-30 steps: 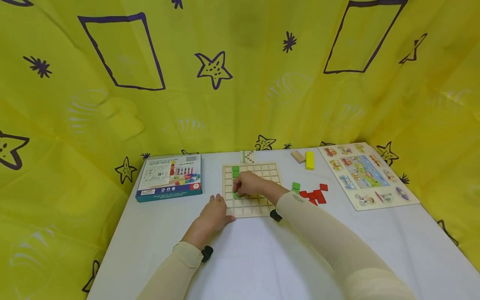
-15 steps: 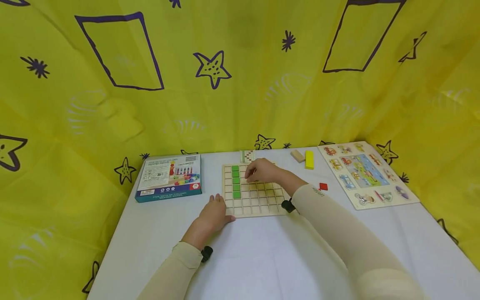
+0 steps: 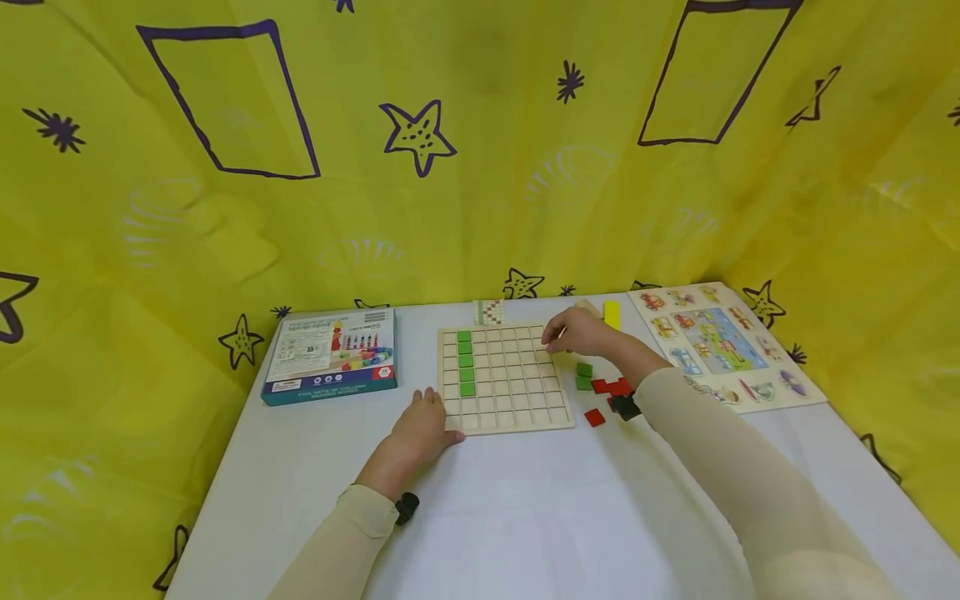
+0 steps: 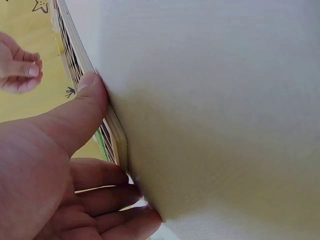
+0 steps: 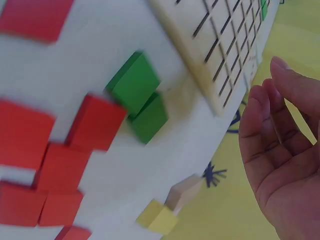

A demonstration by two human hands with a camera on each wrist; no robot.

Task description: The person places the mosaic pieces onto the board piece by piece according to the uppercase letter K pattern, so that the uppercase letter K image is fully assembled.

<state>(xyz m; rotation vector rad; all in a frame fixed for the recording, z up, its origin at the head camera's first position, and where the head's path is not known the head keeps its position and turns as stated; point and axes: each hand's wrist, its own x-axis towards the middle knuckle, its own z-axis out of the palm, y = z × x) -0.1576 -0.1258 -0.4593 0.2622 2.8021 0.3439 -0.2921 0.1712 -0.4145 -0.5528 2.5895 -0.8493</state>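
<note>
A wooden grid board [image 3: 558, 418] lies on the white table, with several green square tiles [image 3: 467, 361] in a column near its left side. My left hand [image 3: 420, 425] rests at the board's near left corner. In the left wrist view its thumb [image 4: 89, 92] lies along one edge and the fingers [image 4: 112, 200] reach past the corner on the other side. My right hand [image 3: 581, 331] hovers at the board's far right corner, fingers loosely bent. The right wrist view shows nothing between its thumb and fingertips. Two loose green tiles [image 5: 135, 82] lie beside the board.
Several red tiles [image 3: 594, 417] lie right of the board, partly under my right forearm. Behind are a yellow block [image 3: 611, 315] and a plain wooden block [image 5: 184, 191]. A pattern card [image 3: 489, 312] lies at the back, a box [image 3: 330, 358] left, a picture puzzle [image 3: 731, 346] right.
My right hand has left the green column and moved right across the board to its far right corner. The column shows fully now. My left hand stays at the corner.
</note>
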